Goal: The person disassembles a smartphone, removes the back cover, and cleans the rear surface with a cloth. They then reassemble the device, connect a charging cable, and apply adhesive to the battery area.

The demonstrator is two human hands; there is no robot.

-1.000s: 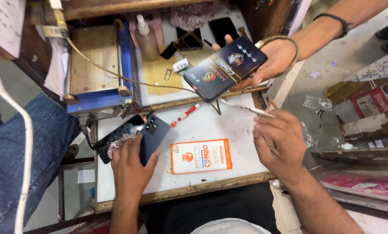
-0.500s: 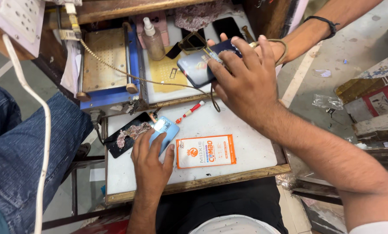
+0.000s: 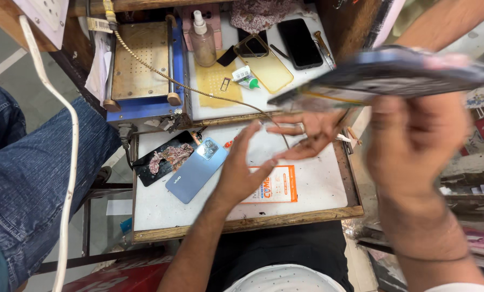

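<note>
right hand lifts a blurred flat device above the repair bench

the right hand [image 3: 415,146] is raised close to the camera at about 3 o'clock, motion-blurred, its fingers clamped around the edge of a flat dark device [image 3: 388,78] that it holds nearly level above the bench; the device's left end trails a thin, paler layer. what kind of device it is cannot be told through the blur.

the left hand [image 3: 242,170] hovers over the middle of the white work board [image 3: 317,192], fingers spread and loose, gripping nothing. just beside it at 9 o'clock lies a light blue phone [image 3: 196,170], back up, and touching that phone's upper left side is a black phone part [image 3: 160,162] with torn reddish residue on it. an orange and white card [image 3: 277,186] lies flat partly under the left hand.

another person's hand [image 3: 312,135] reaches in palm up at 1 o'clock from the left hand, empty, under the lifted device.

at 12 o'clock, farther back, stand a small spray bottle [image 3: 203,40], a clear yellowish phone case [image 3: 263,62] and a black phone [image 3: 300,43]. at 10 o'clock sits a blue-framed heating plate [image 3: 142,62]. a white cable [image 3: 68,162] runs down over a denim-clad leg [image 3: 31,173] at 9 o'clock.
</note>
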